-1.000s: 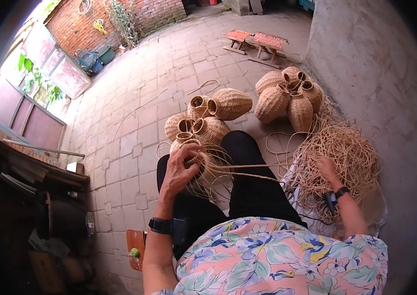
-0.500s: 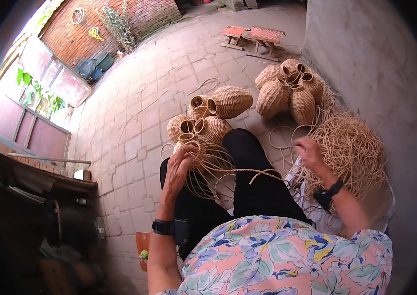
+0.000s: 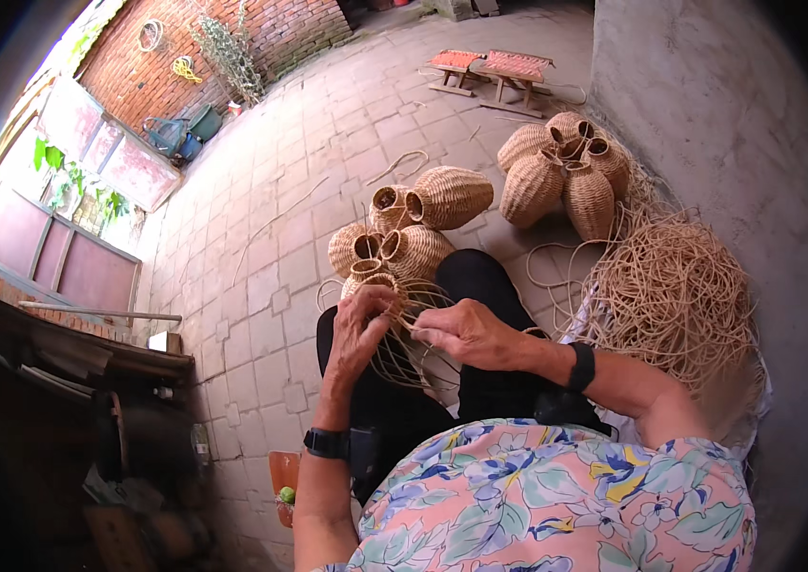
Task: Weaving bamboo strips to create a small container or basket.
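Note:
A partly woven wicker piece lies between my knees, and its loose cane strands (image 3: 402, 357) fan out toward me. My left hand (image 3: 363, 329) is closed over its woven end, fingers curled down on the strands. Close beside it, my right hand (image 3: 469, 334) pinches strands between thumb and fingers. The two hands mostly hide the woven part. Just beyond them is a cluster of wicker vases (image 3: 421, 253) with round open mouths, some tilted; one wicker vase (image 3: 461, 196) lies on its side.
A second cluster of wicker vases (image 3: 590, 205) stands by the grey wall (image 3: 737, 124). Right of my knee, a large tangled heap of cane (image 3: 680, 296) spreads over white cloth. Two low stools (image 3: 515, 69) stand farther off. Stray canes lie on the paved floor (image 3: 261, 315).
My right hand has come left from beside the cane heap to the strands by my left hand. The left hand has shifted slightly right and down, fingers curling over the woven piece.

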### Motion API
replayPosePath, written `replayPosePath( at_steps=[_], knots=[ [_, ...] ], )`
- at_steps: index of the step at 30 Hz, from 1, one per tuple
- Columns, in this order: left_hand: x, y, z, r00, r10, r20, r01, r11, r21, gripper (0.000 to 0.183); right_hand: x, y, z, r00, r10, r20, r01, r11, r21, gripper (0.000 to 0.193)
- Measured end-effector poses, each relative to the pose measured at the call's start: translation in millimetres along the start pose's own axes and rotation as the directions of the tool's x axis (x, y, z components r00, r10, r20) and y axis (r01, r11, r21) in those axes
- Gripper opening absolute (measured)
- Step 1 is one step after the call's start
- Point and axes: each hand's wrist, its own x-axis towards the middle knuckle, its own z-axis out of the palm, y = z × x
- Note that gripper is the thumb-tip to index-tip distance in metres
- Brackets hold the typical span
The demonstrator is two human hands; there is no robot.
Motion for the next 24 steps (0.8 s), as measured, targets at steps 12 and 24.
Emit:
replayPosePath(
  at_steps=[12,24],
  knots=[
    [-9.1,-6.4,31.1,0.982,0.170,-0.086,-0.155,0.975,0.157,0.027,18.8,9.4,-4.5,0.997,-0.061,-0.041,0.051,0.974,-0.223,0.015],
    [-11.5,-3.9,50.5,0.925,0.266,-0.271,-0.131,0.893,0.431,0.028,6.6,23.0,13.9,0.964,-0.038,-0.262,-0.044,0.953,-0.301,0.010]
  ],
)
